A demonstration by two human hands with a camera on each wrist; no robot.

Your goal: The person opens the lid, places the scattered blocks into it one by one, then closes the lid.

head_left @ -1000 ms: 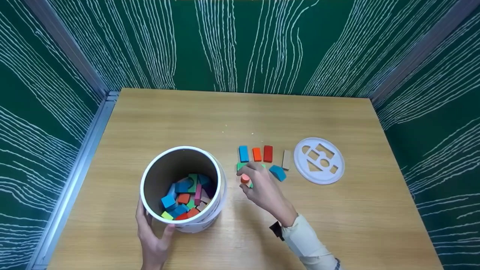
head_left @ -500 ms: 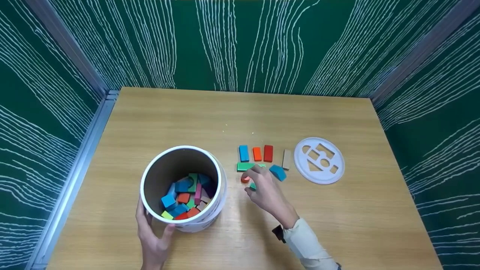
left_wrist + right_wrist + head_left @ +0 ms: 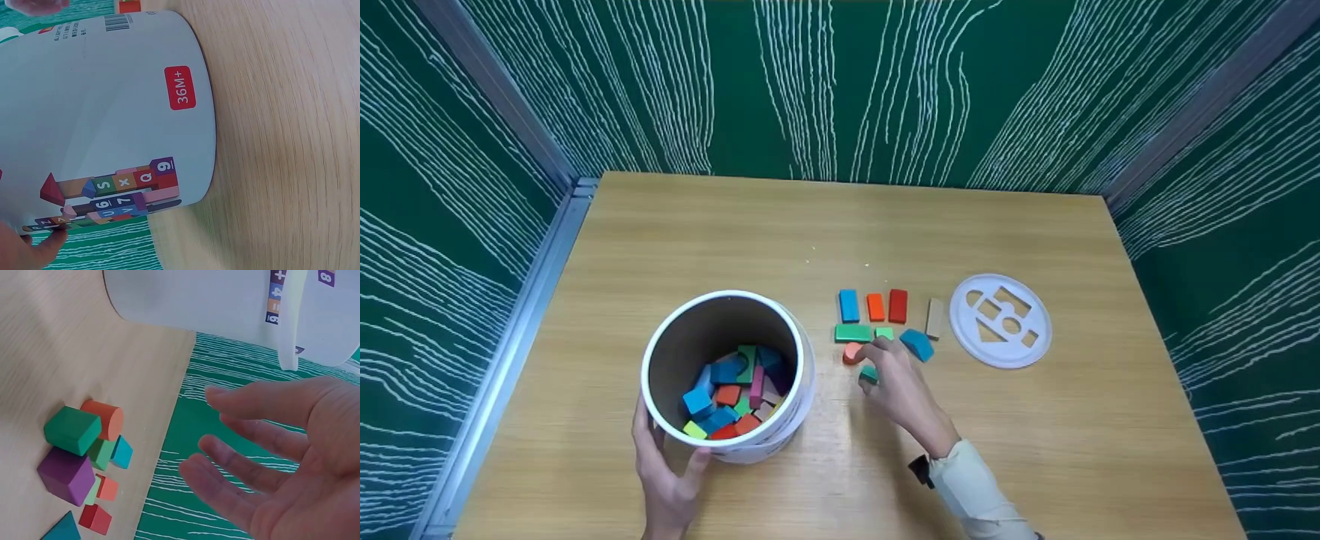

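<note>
My left hand (image 3: 664,469) holds the white bucket (image 3: 112,84) from outside, thumb at its front and fingers round its left side. Inside the bucket lie several coloured toy blocks (image 3: 727,371). Over the loose blocks on the table hovers my right hand (image 3: 898,386), its fingers apart and loosely bent with nothing between them. Closest to it are an orange cylinder (image 3: 851,352), a dark green block (image 3: 869,373) and, in the right wrist view, a purple block (image 3: 66,477). The hand hides that purple block from the head view.
Beyond the hand lie a long green block (image 3: 853,333), a light green block (image 3: 883,332), blue (image 3: 849,306), orange (image 3: 875,307) and red (image 3: 898,306) blocks, a teal block (image 3: 916,345) and a wood-coloured one (image 3: 934,319). A white lid with shaped holes (image 3: 964,324) lies to the right.
My right hand lets go of the orange cylinder, which now stands on the table by the green blocks, and shifts slightly right. The left hand and the bucket stay put.
</note>
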